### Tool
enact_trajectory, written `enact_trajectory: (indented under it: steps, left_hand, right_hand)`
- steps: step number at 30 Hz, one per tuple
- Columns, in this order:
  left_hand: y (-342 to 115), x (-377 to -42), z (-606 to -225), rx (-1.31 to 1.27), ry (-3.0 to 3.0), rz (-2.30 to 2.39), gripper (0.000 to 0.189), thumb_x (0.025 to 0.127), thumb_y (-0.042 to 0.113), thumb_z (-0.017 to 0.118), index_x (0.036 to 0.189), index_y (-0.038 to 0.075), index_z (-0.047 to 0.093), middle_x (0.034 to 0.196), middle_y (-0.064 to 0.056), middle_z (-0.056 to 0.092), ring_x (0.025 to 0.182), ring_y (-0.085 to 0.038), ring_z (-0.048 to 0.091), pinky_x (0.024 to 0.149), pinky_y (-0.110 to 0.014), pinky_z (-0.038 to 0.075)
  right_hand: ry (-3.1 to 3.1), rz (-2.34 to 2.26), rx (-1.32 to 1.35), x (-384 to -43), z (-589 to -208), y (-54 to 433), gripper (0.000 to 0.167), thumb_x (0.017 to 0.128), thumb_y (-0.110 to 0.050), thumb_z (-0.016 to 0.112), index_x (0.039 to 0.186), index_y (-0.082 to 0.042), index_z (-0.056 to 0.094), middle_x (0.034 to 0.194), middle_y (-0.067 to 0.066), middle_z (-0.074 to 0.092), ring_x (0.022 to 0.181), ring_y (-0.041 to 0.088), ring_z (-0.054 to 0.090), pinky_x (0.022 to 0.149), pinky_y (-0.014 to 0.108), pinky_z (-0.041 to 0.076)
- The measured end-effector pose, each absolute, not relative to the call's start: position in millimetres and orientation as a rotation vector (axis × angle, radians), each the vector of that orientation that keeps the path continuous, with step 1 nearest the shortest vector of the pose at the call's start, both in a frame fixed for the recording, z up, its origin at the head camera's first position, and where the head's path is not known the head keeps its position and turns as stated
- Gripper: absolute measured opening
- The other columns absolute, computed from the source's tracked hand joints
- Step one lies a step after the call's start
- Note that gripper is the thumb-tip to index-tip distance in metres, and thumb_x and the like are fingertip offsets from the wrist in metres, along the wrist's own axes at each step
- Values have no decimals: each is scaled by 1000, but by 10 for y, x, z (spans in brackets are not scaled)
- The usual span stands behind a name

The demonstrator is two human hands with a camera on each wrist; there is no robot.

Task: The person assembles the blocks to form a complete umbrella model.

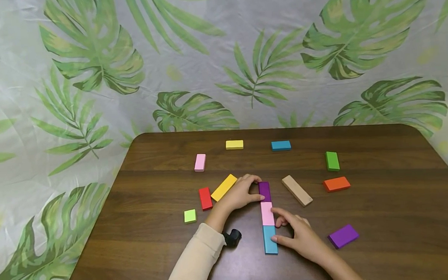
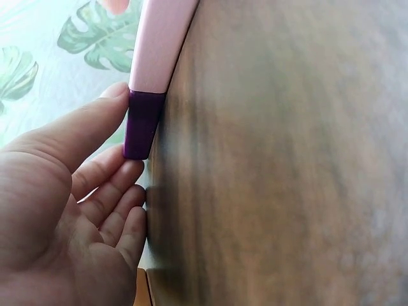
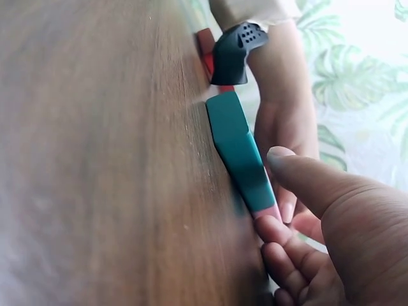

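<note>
A dark purple block [image 1: 264, 191], a pink block [image 1: 267, 214] and a teal-blue block [image 1: 270, 240] lie end to end in a straight row on the table. My left hand [image 1: 242, 193] holds the purple block at the row's far end, thumb on its side near the pink joint and fingers at its end. From the right, my right hand [image 1: 301, 236] touches the row: its thumb is at the teal-blue block and its index finger at the pink block's edge. The right wrist view shows the teal-blue block's near end uncovered.
Left of the row lie a yellow-orange block [image 1: 224, 187], a red block [image 1: 205, 198] and a lime block [image 1: 190, 216]. A tan block [image 1: 297, 190], an orange block [image 1: 336, 184] and a purple block [image 1: 343, 236] lie right. Several more blocks stretch across the back.
</note>
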State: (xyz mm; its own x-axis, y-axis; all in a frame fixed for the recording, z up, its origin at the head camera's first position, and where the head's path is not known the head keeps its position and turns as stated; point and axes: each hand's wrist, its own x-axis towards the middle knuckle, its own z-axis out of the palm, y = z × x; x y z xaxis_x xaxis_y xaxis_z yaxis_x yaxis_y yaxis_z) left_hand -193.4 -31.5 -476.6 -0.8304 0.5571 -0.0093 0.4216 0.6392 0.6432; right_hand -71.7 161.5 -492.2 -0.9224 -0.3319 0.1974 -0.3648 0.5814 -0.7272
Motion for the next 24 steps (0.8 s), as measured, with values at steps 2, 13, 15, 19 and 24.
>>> enact_trajectory:
  steps: [2, 13, 15, 19, 24]
  left_hand:
    - [-316, -1937, -4769, 804, 2652, 963, 46, 79, 31, 69, 116, 10, 53, 114, -2, 51, 108, -16, 44, 93, -27, 34]
    - [-319, -1933, -4766, 804, 2642, 972, 46, 78, 32, 69, 115, 11, 54, 113, -1, 52, 106, -15, 44, 92, -27, 35]
    - [-320, -1931, -4764, 801, 2640, 974, 46, 78, 33, 69, 115, 11, 54, 113, 0, 52, 106, -15, 44, 92, -27, 35]
    - [-325, -1928, -4759, 796, 2636, 970, 46, 77, 34, 70, 115, 12, 54, 112, 1, 51, 105, -15, 44, 91, -27, 35]
    - [-326, -1925, -4754, 791, 2627, 968, 46, 77, 34, 70, 114, 13, 54, 110, 2, 52, 103, -14, 43, 90, -26, 36]
  right_hand:
    - [-2763, 1269, 607, -733, -4915, 1613, 62, 71, -31, 75, 125, -13, 50, 85, -14, 54, 82, 7, 48, 81, 44, 29]
    - [-2803, 1220, 580, -779, -4904, 1591, 60, 72, -32, 74, 124, -13, 50, 81, -14, 51, 77, 4, 44, 76, 39, 29]
    - [-2801, 1219, 582, -782, -4912, 1593, 61, 72, -32, 74, 124, -13, 50, 81, -14, 51, 76, 4, 44, 77, 40, 29]
    - [-2794, 1221, 588, -777, -4920, 1596, 61, 71, -29, 75, 124, -13, 50, 82, -13, 51, 77, 4, 44, 77, 40, 28]
    - [-2807, 1219, 577, -763, -4918, 1590, 63, 71, -31, 75, 126, -14, 49, 83, -14, 51, 78, 4, 44, 77, 40, 28]
